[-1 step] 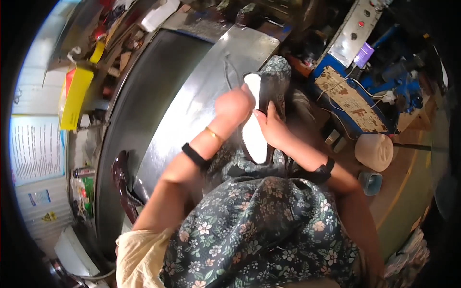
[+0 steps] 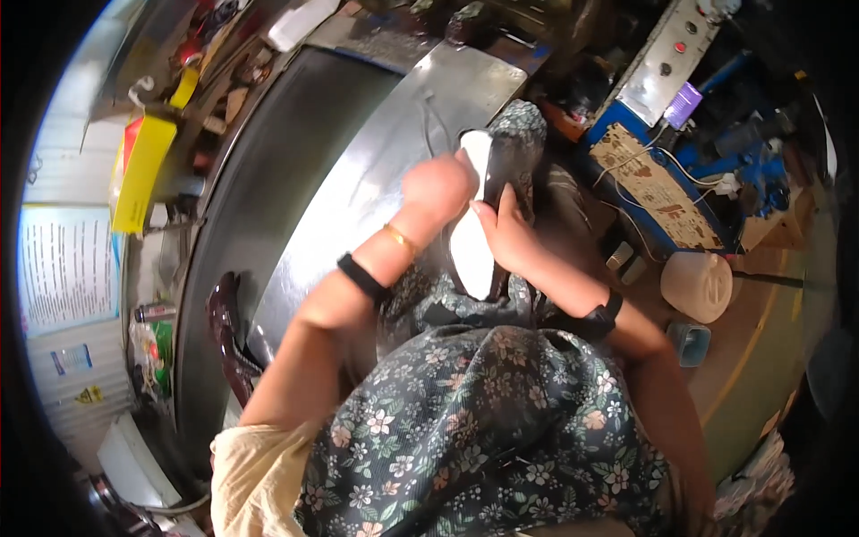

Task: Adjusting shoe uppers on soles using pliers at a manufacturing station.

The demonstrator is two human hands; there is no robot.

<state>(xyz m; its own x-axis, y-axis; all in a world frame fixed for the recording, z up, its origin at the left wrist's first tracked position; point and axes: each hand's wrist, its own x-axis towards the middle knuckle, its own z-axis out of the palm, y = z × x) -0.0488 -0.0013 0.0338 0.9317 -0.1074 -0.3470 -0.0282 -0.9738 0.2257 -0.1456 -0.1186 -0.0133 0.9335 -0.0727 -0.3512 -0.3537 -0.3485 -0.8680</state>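
A dark shoe [image 2: 506, 161] lies across my lap with its long white bottom [image 2: 472, 259] turned up. My right hand [image 2: 508, 234] holds it from the right side, thumb at the edge of the white bottom and fingers stretched along the dark upper. At the left edge of the white face, my left hand [image 2: 437, 190] is closed in a fist. Whatever its fingers grip is hidden from view. Floral cloth [image 2: 517, 121] shows beyond the shoe's far end, and a floral apron [image 2: 483, 412] covers my lap.
To my left stand a shiny metal table [image 2: 358, 170] and a dark belt [image 2: 268, 170], with a glossy dark red boot [image 2: 229, 331] near its close end. On the right are a blue machine [image 2: 658, 183], a pale plastic jug [image 2: 696, 285] and a small clear tub [image 2: 689, 345].
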